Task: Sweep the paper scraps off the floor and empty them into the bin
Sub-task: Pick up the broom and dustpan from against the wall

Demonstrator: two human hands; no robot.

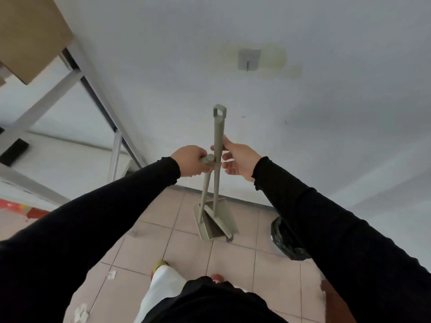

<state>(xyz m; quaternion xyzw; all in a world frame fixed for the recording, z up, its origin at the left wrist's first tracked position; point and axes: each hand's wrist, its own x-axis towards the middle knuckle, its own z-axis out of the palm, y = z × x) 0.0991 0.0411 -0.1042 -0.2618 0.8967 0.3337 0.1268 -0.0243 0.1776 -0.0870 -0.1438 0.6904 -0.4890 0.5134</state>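
Observation:
A grey-green broom [218, 141] and its long-handled dustpan [215, 221] stand together on the pink tiled floor by the white wall. My left hand [192, 163] is closed over the top of the shorter dustpan handle [208, 159]. My right hand [236, 158] pinches the taller broom handle between thumb and fingers, the lower fingers spread. White paper scraps [111, 274] lie on the tiles at lower left, and more paper scraps [81, 312] lie near the bottom edge. A bin lined with a black bag [285, 241] stands at the right, partly hidden by my right sleeve.
A white metal rack frame [98, 94] with a cardboard box [30, 36] stands at the left. A wall hook [248, 60] is above the broom. A red object [21, 208] lies at the far left floor. My legs and feet fill the bottom centre.

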